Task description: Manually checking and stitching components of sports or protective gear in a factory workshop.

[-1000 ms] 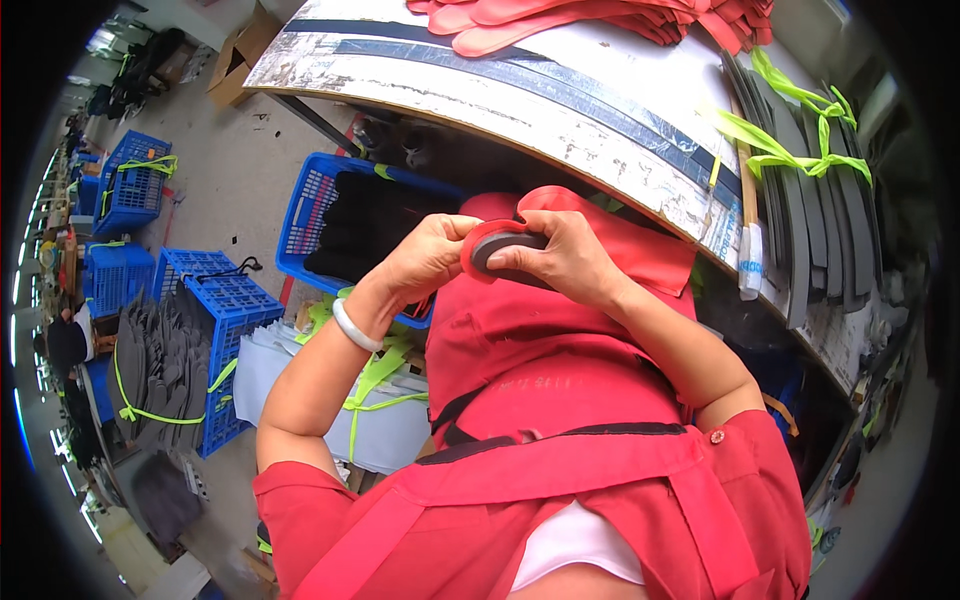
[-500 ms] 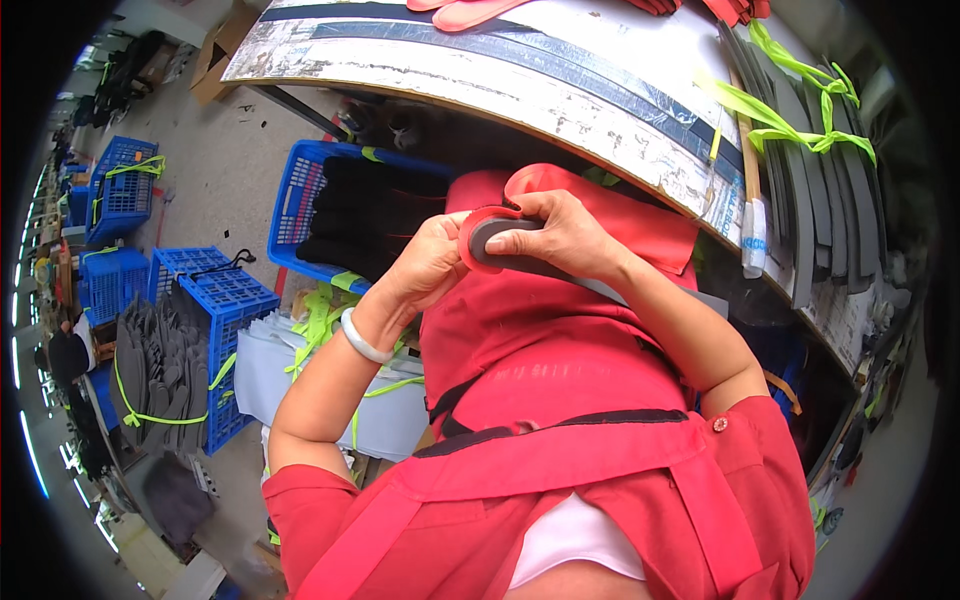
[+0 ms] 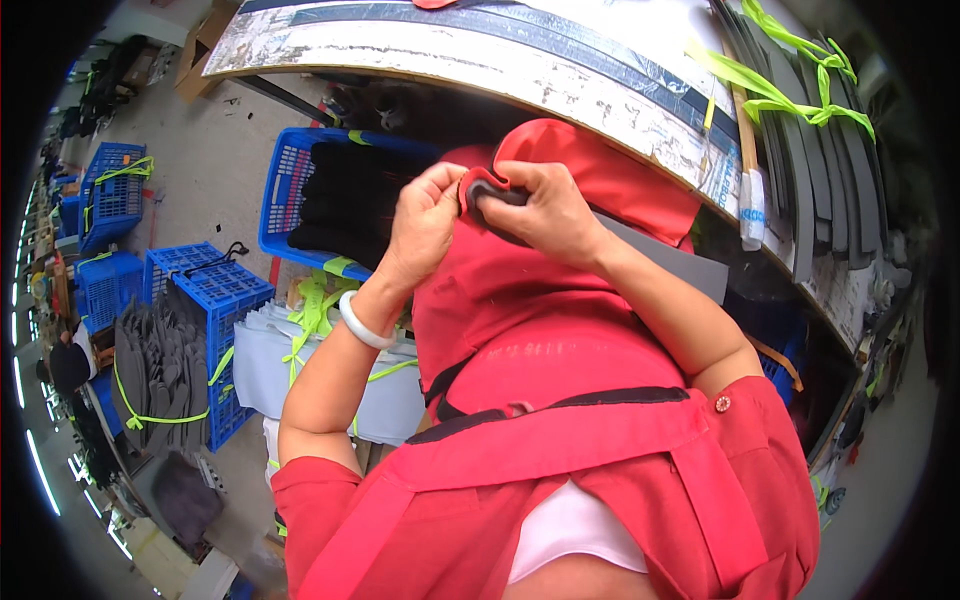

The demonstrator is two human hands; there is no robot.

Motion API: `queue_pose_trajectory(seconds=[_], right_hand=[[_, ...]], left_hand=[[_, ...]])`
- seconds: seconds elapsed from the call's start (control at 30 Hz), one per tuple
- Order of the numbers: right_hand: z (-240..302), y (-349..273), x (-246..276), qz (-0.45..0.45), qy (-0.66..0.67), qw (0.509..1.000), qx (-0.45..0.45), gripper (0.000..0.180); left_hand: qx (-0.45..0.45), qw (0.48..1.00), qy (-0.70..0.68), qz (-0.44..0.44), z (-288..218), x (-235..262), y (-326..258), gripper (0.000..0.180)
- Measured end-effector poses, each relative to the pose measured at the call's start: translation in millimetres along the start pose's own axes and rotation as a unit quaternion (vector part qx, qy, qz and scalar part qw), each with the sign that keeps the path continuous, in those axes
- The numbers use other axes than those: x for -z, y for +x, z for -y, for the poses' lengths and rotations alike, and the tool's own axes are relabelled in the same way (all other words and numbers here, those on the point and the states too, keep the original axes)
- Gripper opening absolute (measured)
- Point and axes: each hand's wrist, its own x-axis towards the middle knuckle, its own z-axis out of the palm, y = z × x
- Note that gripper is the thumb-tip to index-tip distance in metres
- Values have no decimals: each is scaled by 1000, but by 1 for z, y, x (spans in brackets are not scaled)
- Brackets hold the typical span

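Red curled piece (image 3: 472,178): wrapped around the end of a dark grey strip (image 3: 480,189), between our left hand (image 3: 422,225) and right hand (image 3: 555,212), above the lap; raised, we judge, so both layers can be seen.
Left hand: finger and thumb drawn together on the curl's left edge, a tight pinch that probably steadies the rim.
Right hand: partly closed, thumb pressed on the strip inside the curl, fingers bent over the far side, likely to back the bend.
Large red sheet (image 3: 610,190): beyond our right hand, toward the desk (image 3: 400,45); we cannot tell whether it joins the curl.
Flat grey panel (image 3: 690,268): showing past our right forearm, its other end hidden.
Blue crate (image 3: 275,190): left, beside the desk, gathering black pieces (image 3: 345,205), perhaps for easy reach.
Grey strip bundle (image 3: 815,190): on the desk's right, bound by yellow-green ties (image 3: 765,104), presumably against sliding.
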Motion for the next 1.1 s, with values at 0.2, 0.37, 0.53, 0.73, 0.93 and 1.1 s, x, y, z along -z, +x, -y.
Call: queue_pose_trajectory(seconds=[0.2, 0.37, 0.53, 0.73, 0.93, 1.1], right_hand=[[-81, 17, 36, -130, 10, 985, -110, 13], [-53, 9, 9, -40, 70, 994, -72, 10], [-47, 5, 8, -73, 29, 990, -118, 15], [-50, 34, 29, -97, -96, 989, -55, 18], [60, 8, 27, -72, 137, 984, 86, 25], [87, 5, 12, -118, -9, 986, 115, 38]], left_hand=[[-94, 988, 105, 61, -55, -42, -26, 5], [-104, 975, 190, -41, -2, -12, 16, 12], [-131, 945, 299, -9, 3, -20, 29, 10], [-18, 982, 174, 68, 20, -15, 28, 16], [-239, 967, 5, 94, -58, -24, -5, 67], [-224, 915, -328, 68, -77, -82, 8, 65]])
